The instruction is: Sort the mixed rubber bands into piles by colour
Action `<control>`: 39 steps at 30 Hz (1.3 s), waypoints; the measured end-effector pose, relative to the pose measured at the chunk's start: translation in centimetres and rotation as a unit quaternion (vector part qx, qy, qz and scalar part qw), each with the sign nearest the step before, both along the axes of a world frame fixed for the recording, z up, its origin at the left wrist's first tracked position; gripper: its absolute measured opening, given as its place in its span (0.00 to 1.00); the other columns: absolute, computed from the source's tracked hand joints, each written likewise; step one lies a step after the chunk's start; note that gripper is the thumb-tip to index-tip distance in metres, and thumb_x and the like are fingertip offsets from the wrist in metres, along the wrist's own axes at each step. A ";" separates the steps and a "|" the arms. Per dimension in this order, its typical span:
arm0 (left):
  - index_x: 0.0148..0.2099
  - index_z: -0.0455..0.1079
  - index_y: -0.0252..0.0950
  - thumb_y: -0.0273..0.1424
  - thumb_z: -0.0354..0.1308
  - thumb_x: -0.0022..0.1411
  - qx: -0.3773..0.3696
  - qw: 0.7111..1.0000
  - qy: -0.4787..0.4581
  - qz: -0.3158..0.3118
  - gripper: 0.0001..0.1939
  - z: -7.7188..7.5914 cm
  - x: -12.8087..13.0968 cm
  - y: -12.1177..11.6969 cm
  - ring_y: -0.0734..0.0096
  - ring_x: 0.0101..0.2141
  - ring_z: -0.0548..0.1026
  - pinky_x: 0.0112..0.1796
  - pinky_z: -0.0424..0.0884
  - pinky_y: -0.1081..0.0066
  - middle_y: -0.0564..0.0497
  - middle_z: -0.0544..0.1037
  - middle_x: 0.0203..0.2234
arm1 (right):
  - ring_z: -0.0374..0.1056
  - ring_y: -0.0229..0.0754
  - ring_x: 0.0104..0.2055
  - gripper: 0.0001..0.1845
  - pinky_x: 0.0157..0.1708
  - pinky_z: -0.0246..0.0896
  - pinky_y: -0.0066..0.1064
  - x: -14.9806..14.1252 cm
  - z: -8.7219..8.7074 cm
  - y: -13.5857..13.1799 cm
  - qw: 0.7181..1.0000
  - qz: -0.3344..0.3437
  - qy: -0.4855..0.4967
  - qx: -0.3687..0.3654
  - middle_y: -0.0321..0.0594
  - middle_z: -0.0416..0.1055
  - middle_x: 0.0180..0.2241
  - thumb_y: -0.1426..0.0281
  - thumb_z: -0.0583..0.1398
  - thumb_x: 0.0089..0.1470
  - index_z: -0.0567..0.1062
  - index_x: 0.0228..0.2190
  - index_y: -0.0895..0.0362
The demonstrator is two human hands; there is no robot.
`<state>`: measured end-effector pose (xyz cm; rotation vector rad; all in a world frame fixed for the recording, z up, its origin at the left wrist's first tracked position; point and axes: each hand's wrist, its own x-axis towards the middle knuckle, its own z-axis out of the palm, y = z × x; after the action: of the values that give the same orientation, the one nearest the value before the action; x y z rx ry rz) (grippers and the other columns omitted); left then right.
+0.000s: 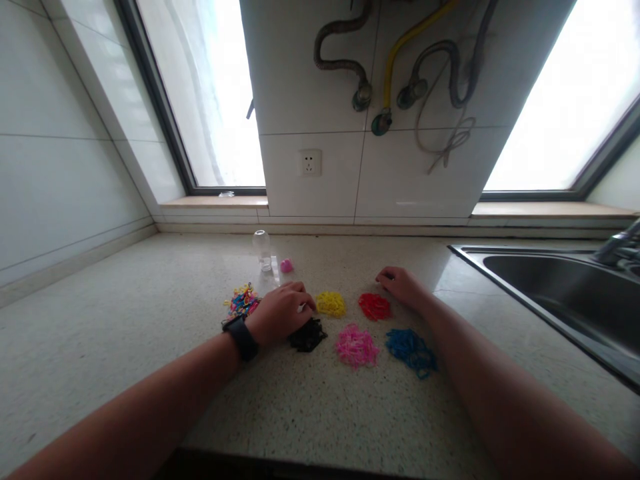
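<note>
My left hand (283, 310), with a dark watch (243, 337) on its wrist, is at the upper edge of a pile of small black pieces (307, 335). Its fingers are curled together; a pale spot shows between them, but what they hold is unclear. Behind that wrist lies a mixed multicoloured heap of small pieces (243, 300). My right hand (397, 283) rests just beyond the red pile (375, 307), fingers curled in, their contents hidden. Between the hands lies a yellow pile (331, 304). Nearer me are a pink pile (357, 346) and a blue pile (411, 353) of thin, loop-like pieces.
A clear bottle (261, 251) stands upside down at the back, beside a small pink cap (287, 266). On the right, a steel sink (470, 257) with a faucet (620, 243) is set into the speckled counter (125, 320). Hoses and a socket (311, 163) are on the tiled wall.
</note>
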<state>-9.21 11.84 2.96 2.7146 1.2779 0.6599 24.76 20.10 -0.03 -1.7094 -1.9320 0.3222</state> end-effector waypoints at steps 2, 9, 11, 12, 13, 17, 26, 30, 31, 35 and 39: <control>0.40 0.79 0.41 0.30 0.53 0.64 -0.003 1.000 0.002 -0.003 0.12 0.0 0.1 -0.1 0.65 0.41 0.73 0.45 0.69 0.65 0.49 0.76 0.35 | 0.69 0.40 0.28 0.14 0.28 0.56 0.27 0.0 0.0 0.1 1.000 -0.002 -0.005 -0.006 0.41 0.77 0.28 0.62 0.57 0.54 0.81 0.32 0.56; 0.43 0.78 0.37 0.27 0.52 0.63 0.002 1.000 -0.006 -0.002 0.13 0.7 0.3 -0.4 0.63 0.41 0.73 0.46 0.69 0.62 0.46 0.77 0.36 | 0.69 0.40 0.29 0.14 0.28 0.56 0.27 0.3 -0.3 0.3 1.000 -0.002 0.001 -0.005 0.40 0.77 0.28 0.62 0.58 0.54 0.81 0.33 0.56; 0.43 0.77 0.36 0.26 0.51 0.63 0.006 1.000 -0.012 -0.012 0.13 1.4 0.9 -1.4 0.62 0.41 0.73 0.46 0.69 0.61 0.46 0.77 0.36 | 0.69 0.40 0.29 0.14 0.28 0.56 0.27 0.3 -0.3 0.2 1.000 0.000 -0.001 -0.002 0.40 0.77 0.28 0.62 0.57 0.54 0.81 0.33 0.56; 0.43 0.77 0.36 0.25 0.51 0.62 0.006 1.000 -0.014 -0.022 0.13 1.7 1.3 -2.2 0.62 0.40 0.73 0.45 0.69 0.62 0.46 0.77 0.36 | 0.69 0.40 0.29 0.15 0.28 0.56 0.27 0.3 -0.2 0.2 1.000 0.001 -0.004 -0.002 0.40 0.77 0.28 0.62 0.57 0.55 0.81 0.33 0.56; 0.42 0.77 0.36 0.25 0.51 0.62 0.003 0.999 -0.015 -0.036 0.13 2.1 1.8 -3.1 0.63 0.40 0.74 0.44 0.69 0.63 0.46 0.78 0.35 | 0.69 0.40 0.29 0.15 0.28 0.56 0.27 0.3 -0.1 0.1 1.000 0.003 -0.007 -0.001 0.40 0.77 0.28 0.62 0.56 0.55 0.81 0.33 0.56; 0.41 0.76 0.40 0.27 0.55 0.61 -0.035 0.992 -0.016 -0.117 0.09 3.1 4.2 -7.5 0.70 0.31 0.75 0.34 0.69 0.71 0.53 0.79 0.30 | 0.70 0.40 0.30 0.16 0.29 0.57 0.28 0.2 0.0 0.0 1.000 0.009 -0.013 -0.003 0.40 0.77 0.29 0.62 0.55 0.56 0.80 0.34 0.56; 0.47 0.72 0.41 0.35 0.53 0.69 -0.059 0.923 0.004 -0.379 0.09 -1.4 6.1 -11.5 0.75 0.30 0.76 0.27 0.65 0.74 0.56 0.80 0.31 | 0.70 0.42 0.30 0.15 0.30 0.58 0.29 0.1 0.1 -0.1 1.000 0.015 0.003 -0.002 0.42 0.77 0.28 0.63 0.56 0.55 0.80 0.33 0.58; 0.51 0.67 0.42 0.34 0.47 0.72 0.011 0.911 0.024 -0.413 0.11 -2.8 5.9 -11.1 0.72 0.32 0.74 0.25 0.64 0.70 0.55 0.79 0.32 | 0.70 0.42 0.30 0.15 0.31 0.58 0.31 -0.1 0.5 -0.4 1.000 0.025 0.018 -0.003 0.41 0.77 0.27 0.63 0.56 0.55 0.79 0.33 0.58; 0.51 0.67 0.41 0.34 0.47 0.72 0.017 0.909 0.027 -0.416 0.11 -2.8 5.8 -11.1 0.72 0.32 0.74 0.25 0.64 0.69 0.55 0.79 0.32 | 0.70 0.42 0.30 0.15 0.31 0.59 0.31 -0.1 0.6 -0.5 0.999 0.024 0.024 -0.001 0.41 0.77 0.27 0.63 0.56 0.55 0.79 0.33 0.58; 0.50 0.67 0.40 0.33 0.48 0.71 0.027 0.902 0.026 -0.430 0.10 -2.8 5.7 -11.1 0.70 0.34 0.74 0.24 0.64 0.67 0.53 0.79 0.35 | 0.69 0.41 0.29 0.15 0.31 0.60 0.31 -0.4 1.4 -0.9 0.998 0.034 0.057 0.018 0.42 0.77 0.28 0.62 0.56 0.55 0.78 0.34 0.59; 0.50 0.66 0.42 0.31 0.48 0.70 0.024 0.899 0.035 -0.435 0.09 -3.1 5.7 -11.2 0.70 0.34 0.74 0.23 0.64 0.67 0.53 0.79 0.39 | 0.68 0.40 0.28 0.16 0.28 0.60 0.30 -2.7 3.8 -1.8 0.992 0.058 0.104 0.044 0.43 0.77 0.30 0.62 0.56 0.55 0.78 0.37 0.58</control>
<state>-3.50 0.61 -0.10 2.9264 -0.0423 0.4663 22.06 18.26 3.81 -1.4483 -1.8665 0.4337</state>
